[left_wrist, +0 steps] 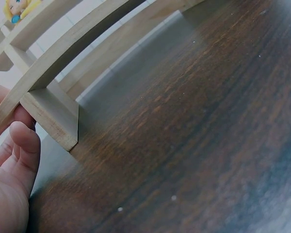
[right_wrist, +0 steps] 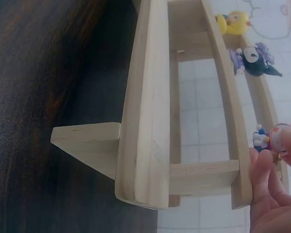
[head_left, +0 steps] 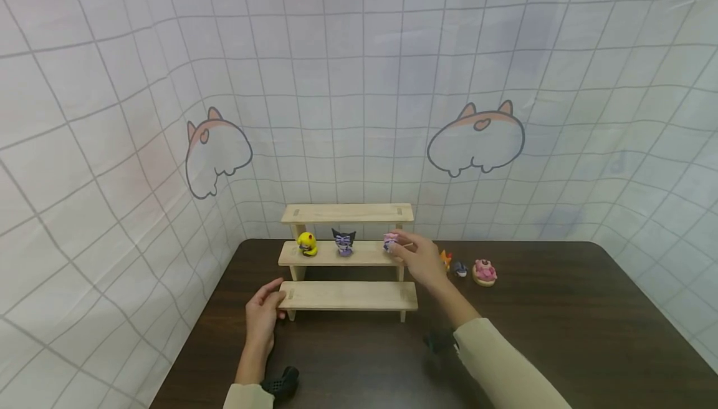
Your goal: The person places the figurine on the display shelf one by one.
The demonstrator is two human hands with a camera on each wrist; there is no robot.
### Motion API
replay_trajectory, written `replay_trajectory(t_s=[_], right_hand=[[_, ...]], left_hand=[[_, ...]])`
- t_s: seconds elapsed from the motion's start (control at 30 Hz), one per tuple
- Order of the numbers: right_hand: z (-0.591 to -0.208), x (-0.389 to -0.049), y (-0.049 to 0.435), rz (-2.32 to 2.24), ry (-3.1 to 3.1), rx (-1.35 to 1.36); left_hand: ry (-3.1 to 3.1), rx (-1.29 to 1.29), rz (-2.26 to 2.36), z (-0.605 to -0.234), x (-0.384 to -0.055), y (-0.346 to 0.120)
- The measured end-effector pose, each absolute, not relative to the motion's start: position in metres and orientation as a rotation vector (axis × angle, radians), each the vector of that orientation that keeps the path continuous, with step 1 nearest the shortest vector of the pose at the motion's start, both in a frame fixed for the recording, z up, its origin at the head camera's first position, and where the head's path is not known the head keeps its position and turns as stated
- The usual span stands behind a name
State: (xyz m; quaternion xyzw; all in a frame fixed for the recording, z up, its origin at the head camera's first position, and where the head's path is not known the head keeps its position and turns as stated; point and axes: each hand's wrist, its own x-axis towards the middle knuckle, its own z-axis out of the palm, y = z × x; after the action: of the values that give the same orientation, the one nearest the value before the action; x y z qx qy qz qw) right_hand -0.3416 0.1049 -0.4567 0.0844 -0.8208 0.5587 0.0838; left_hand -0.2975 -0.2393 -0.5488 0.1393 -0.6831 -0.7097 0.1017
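A three-tier wooden display stand (head_left: 348,295) stands on the dark table. My left hand (head_left: 262,317) grips the left end of its lowest tier; in the left wrist view, fingers (left_wrist: 24,138) lie around that end. At the right end of the middle tier, my right hand (head_left: 419,260) pinches a small pink figurine (head_left: 389,242), with part of it hidden behind the fingers. The right wrist view shows the figurine's blue-and-white lower part (right_wrist: 260,138) close over the tier. On the same tier are a yellow figurine (head_left: 306,244) at the left and a black-and-purple figurine (head_left: 344,243) near the middle.
Right of the stand, on the table (head_left: 533,328), are an orange figurine (head_left: 445,260) partly behind my right hand, a dark blue-grey figurine (head_left: 460,269) and a pink figurine on a tan base (head_left: 485,272). A grid-patterned cloth (head_left: 359,116) hangs behind the table.
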Motion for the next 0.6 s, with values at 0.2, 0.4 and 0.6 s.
replay_trajectory(t_s=[0.2, 0.4, 0.6], right_hand=[[-0.4577, -0.3464, 0.1014, 1.582, -2.481, 0.251], [-0.4582, -0.3468, 0.0997, 1.536, -2.504, 0.250], [-0.4593, -0.3473, 0.0985, 1.470, -2.528, 0.247]], left_hand=[[-2.015, 0.406, -2.081, -0.5474, -0.2960, -0.2392], [-2.017, 0.409, -2.082, -0.5483, -0.2964, -0.2386], [-2.019, 0.413, -2.095, -0.5509, -0.2990, -0.2393]])
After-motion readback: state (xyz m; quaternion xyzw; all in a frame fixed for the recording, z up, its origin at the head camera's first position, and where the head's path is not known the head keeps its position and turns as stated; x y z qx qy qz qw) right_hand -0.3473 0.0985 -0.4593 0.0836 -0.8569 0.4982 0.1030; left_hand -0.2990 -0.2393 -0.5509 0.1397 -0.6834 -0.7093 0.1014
